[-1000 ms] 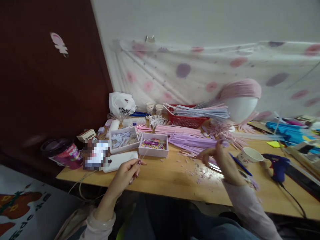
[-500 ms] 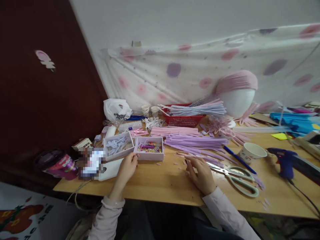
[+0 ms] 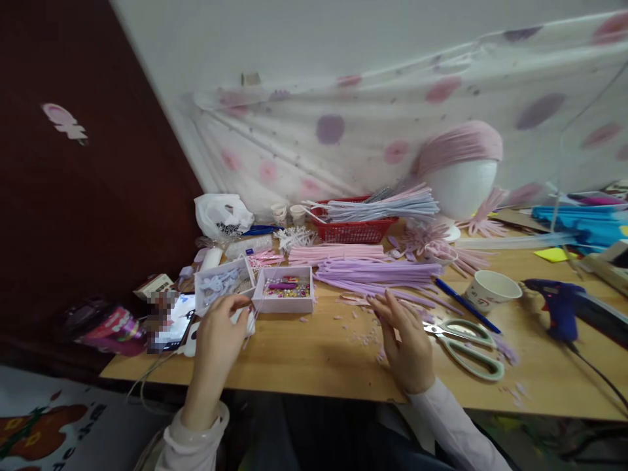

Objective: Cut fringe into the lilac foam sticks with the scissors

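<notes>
My left hand [image 3: 220, 343] is over the front left of the table, its thumb and fingertips close together on a thin pale strand [image 3: 248, 337]. Beneath and beside it lies a white case [image 3: 190, 340], partly covered by the hand. Just beyond are a white box of pale blue pieces [image 3: 223, 281] and a white box of beads [image 3: 284, 304]. My right hand [image 3: 405, 343] is above the table with fingers extended, and I see nothing held in it. Scissors with pale green handles [image 3: 473, 350] lie to its right; purple fuzzy stems [image 3: 377, 271] lie beyond.
Pink stems [image 3: 338, 253] and a red basket [image 3: 356, 230] lie farther back. A pink-covered head form [image 3: 458, 167] stands behind. At right are a paper cup [image 3: 493, 291], blue pen [image 3: 466, 304] and glue gun [image 3: 562, 311]. A lidded cup [image 3: 105, 327] and phone [image 3: 176, 324] sit left.
My right hand has come down and left from its raised position, uncovering the scissors. My left hand went to the bead box's near corner, then moved back left. The view has shifted slightly.
</notes>
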`<state>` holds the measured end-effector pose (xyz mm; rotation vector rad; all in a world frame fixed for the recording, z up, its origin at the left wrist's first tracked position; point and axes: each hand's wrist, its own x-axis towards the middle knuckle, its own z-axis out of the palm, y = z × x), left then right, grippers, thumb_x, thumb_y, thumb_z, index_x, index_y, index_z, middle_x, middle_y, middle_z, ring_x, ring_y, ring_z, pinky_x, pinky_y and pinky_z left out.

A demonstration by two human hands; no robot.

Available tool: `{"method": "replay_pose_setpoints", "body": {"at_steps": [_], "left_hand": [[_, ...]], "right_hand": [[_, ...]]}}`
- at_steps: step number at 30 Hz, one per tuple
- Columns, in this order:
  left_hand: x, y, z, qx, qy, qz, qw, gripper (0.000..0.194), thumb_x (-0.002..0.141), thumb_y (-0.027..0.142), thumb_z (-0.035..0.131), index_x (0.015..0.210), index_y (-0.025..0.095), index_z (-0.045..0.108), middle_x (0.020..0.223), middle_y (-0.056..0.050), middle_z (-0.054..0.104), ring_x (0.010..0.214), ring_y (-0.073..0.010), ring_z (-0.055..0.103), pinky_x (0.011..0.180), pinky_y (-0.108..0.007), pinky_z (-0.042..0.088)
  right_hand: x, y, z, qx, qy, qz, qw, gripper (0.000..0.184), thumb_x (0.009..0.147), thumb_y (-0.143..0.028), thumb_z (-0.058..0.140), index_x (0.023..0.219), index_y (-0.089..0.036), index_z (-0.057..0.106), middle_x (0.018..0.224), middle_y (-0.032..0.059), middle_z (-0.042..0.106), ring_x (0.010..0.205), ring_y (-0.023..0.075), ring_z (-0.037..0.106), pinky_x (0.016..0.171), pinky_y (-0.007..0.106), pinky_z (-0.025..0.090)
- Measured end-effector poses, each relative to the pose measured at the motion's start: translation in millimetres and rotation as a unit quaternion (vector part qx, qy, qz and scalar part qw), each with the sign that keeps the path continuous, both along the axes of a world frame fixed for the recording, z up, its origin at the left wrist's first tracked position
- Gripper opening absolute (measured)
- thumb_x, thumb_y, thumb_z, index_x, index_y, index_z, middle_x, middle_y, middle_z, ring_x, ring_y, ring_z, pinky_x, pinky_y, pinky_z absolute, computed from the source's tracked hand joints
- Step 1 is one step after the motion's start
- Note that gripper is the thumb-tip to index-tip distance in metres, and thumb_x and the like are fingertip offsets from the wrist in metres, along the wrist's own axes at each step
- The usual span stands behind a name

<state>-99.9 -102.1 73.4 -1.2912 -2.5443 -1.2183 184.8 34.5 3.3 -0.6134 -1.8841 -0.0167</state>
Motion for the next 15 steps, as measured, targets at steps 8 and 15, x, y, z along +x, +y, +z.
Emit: {"method": "replay_pose_setpoints", "body": {"at_steps": [8,15], "left_hand": [[27.3,8.0,17.8,0.141,-0.027,-0.038,0.989,0.011,0.076,0.030,0.066,0.080,0.020,0.068,0.071,0.000,0.067,0.059,-0.0151,0.065,0.056,-0.024,0.053],[75.0,73.8,20.6,0.067,0.089,-0.204,0.973,0.028,0.088,0.035,0.056,0.068,0.019,0.066,0.047,0.004,0.050,0.044,-0.0115,0.047,0.050,-0.024,0.036]], "right_hand": [[31.0,-6.4,20.4,0.065,0.044,-0.084,0.993,0.023,0.078,-0.006,0.073,0.093,-0.023,0.069,0.091,0.0034,0.074,0.087,0.0206,0.070,0.095,0.042,0.044],[39.9,-2.8,-8.3,0.049,0.042,-0.077,0.995,0.024,0.084,-0.005,0.063,0.099,-0.023,0.067,0.071,-0.0013,0.069,0.072,0.0170,0.065,0.090,0.040,0.044]]}}
